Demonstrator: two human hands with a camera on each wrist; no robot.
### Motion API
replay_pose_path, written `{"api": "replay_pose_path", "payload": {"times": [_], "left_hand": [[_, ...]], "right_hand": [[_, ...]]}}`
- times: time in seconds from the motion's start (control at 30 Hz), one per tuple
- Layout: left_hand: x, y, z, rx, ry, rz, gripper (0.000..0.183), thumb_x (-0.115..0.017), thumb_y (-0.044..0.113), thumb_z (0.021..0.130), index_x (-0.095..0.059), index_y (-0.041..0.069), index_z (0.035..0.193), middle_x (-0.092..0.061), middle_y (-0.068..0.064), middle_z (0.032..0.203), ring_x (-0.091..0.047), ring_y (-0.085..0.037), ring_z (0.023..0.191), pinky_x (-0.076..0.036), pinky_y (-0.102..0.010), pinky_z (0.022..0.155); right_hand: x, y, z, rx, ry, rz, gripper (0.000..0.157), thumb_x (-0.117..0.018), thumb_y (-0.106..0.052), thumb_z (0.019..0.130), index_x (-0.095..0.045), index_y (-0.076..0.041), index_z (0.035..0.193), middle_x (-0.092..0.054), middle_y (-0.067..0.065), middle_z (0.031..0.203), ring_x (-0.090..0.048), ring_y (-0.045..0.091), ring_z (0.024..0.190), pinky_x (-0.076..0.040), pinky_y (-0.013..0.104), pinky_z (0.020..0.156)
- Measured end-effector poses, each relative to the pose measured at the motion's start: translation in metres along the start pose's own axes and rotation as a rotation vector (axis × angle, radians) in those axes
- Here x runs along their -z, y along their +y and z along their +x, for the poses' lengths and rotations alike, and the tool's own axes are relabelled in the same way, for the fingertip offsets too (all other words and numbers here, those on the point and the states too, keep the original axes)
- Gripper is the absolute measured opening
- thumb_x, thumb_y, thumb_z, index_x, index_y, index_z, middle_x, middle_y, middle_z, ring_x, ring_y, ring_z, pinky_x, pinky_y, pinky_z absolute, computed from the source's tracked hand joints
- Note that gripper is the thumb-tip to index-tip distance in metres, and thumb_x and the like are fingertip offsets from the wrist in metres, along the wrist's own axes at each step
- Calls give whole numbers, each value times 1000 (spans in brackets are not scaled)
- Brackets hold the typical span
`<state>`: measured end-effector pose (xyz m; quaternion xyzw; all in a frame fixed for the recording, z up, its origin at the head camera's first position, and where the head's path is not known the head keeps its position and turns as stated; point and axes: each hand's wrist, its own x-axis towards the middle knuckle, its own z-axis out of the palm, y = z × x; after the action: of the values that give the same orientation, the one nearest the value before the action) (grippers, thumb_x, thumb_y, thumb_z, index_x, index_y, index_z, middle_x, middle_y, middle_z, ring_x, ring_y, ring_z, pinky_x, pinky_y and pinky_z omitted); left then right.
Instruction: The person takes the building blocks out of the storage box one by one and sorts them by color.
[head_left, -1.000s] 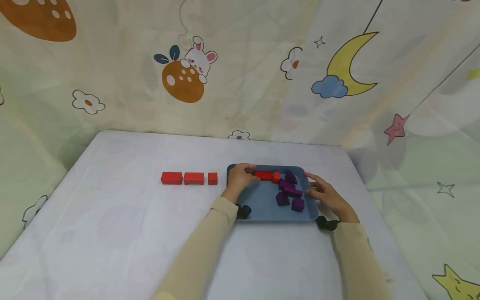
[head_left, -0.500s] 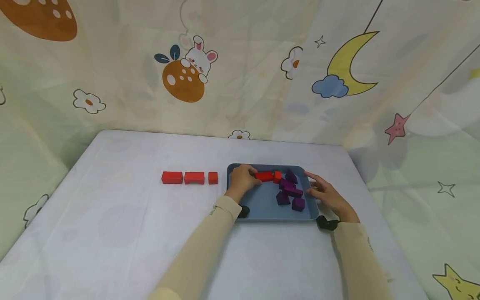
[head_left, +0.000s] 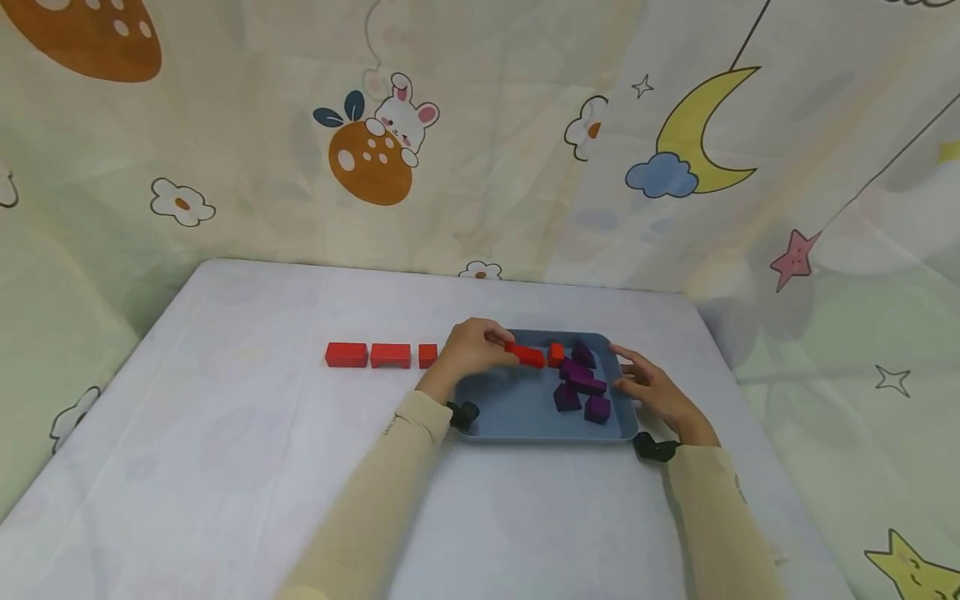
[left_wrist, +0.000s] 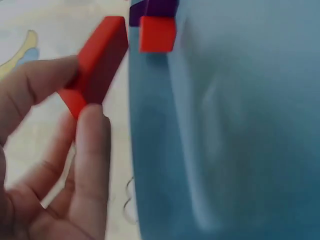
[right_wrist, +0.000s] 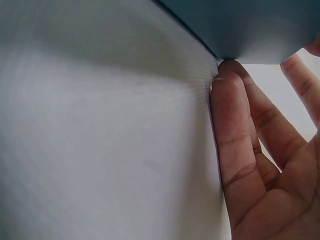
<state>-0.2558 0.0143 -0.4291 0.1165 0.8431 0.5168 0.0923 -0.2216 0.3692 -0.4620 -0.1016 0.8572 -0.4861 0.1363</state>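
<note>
My left hand point(head_left: 471, 352) pinches a long red block point(head_left: 528, 357) between thumb and fingers, above the back left part of a blue-grey tray point(head_left: 517, 408). In the left wrist view this red block point(left_wrist: 107, 57) is tilted and raised beside the tray's rim. A small red block point(head_left: 556, 355) lies in the tray, close to several purple blocks point(head_left: 581, 382) grouped on the right side. My right hand point(head_left: 663, 400) rests at the tray's right edge, its fingers extended. In the right wrist view the fingertips touch the tray's outer wall point(right_wrist: 250, 35) near the white tablecloth.
Left of the tray, a row runs across the table point(head_left: 262, 467): a long red block point(head_left: 347, 355), a red block with a notched underside point(head_left: 391, 356) and a small red cube point(head_left: 427, 356). A patterned cloth point(head_left: 495, 167) hangs behind and around the table.
My left hand has lifted the long red block off the tray floor and drawn it leftward, away from the small red block. The right hand has stayed at the tray's edge.
</note>
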Motion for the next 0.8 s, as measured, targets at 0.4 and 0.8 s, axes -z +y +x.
{"api": "replay_pose_path", "payload": {"times": [0.4,0.8], "left_hand": [[77,-7,-33,-153,-8,-82,33,-84,27,81,-73,20,111,-72,4,103,-67,-15,98,-56,-36,83],[156,-54,-74,2,88,-88,45,-82,29,84,-68,14,123,-67,-8,119,-69,-22,102,-57,-33,86]], "right_hand": [[-1,0,1,-30,7,16,67,-58,-18,101,-24,-18,159,-42,31,146,-44,44,130,-34,63,108],[1,-1,1,-53,6,26,69,-60,-20,101,-24,-21,159,-36,30,151,-38,47,135,-28,68,109]]}}
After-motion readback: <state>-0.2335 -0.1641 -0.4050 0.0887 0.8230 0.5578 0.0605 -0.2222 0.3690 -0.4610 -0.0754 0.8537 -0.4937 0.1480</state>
